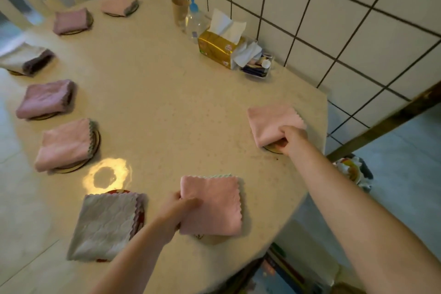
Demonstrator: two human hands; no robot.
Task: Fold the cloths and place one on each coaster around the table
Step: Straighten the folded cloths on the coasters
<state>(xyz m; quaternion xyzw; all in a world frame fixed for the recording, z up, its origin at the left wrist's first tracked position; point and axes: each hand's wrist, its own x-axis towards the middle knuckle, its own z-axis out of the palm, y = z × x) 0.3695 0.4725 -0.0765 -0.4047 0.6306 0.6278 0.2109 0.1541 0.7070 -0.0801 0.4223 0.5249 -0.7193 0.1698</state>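
Setting the last 2 cloths on coasters.
Left hand (177, 207) pinches the near cloth (211, 205); right hand (290, 138) grips the far cloth (272, 124) over its coaster (270, 148). Advise centring each before letting go.

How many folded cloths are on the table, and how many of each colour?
Pink folded cloths: 6, including the one under the left hand at and the one the right hand grips at.
White folded cloths: 2, at and.
Total: 8
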